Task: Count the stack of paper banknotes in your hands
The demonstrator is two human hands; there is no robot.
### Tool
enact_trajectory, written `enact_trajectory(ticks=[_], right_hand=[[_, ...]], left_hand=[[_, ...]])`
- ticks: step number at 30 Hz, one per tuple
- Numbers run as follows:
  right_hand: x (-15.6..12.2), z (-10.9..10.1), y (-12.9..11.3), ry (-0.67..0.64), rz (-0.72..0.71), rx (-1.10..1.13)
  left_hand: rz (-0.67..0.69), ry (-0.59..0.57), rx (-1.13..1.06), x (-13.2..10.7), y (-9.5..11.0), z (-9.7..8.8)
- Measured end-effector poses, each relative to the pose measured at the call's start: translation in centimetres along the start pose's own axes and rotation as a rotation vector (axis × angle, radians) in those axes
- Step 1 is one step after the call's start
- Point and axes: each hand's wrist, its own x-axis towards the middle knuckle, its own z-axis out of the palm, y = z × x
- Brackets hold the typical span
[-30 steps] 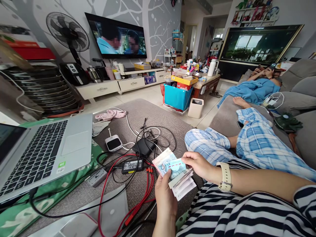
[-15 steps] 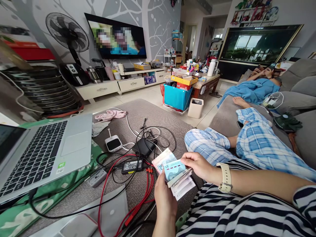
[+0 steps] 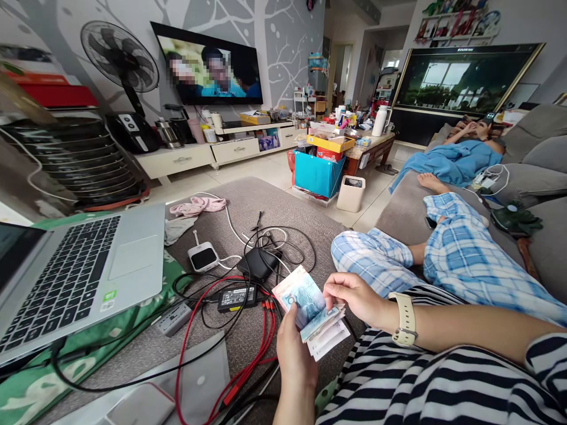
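A small stack of banknotes (image 3: 305, 298) is fanned out in front of my lap. My left hand (image 3: 296, 348) is closed on it from below, the thumb pressed on the face of a blue note. The upper notes lie flat, while others are bent down toward me, their pale edges spread apart. My right hand (image 3: 354, 298), a cream watch on its wrist, is closed in a pinch at the right edge of a bent-down blue note. Its fingertips partly cover that edge.
Tangled cables, a black power adapter (image 3: 237, 297) and a small white device with a dark screen (image 3: 204, 257) lie on the grey sofa. An open laptop (image 3: 88, 271) rests at left on green cloth. A person under a blue blanket (image 3: 452, 160) lies at the far right.
The blue note that stood up between my hands has folded down toward me, baring the face of another note behind it. My right fingers have moved slightly down with it.
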Motion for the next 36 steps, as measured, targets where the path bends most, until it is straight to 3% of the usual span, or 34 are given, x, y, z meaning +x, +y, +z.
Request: enact_trajectory(ticks=[9,22,36], right_hand=[[-0.1,0.2,0.0,0.019,0.023,-0.009],[0.3,-0.1,1.1,0.12,0.069,-0.046],[0.5,-0.2,1.4,0.106,0.036,-0.125]], left_hand=[[0.015,0.043,0.012,-0.3,0.3,0.4],[0.024,-0.018,0.02,-1.3,0.6,1.2],[0.027,-0.009,0.052,-1.2,0.5,1.1]])
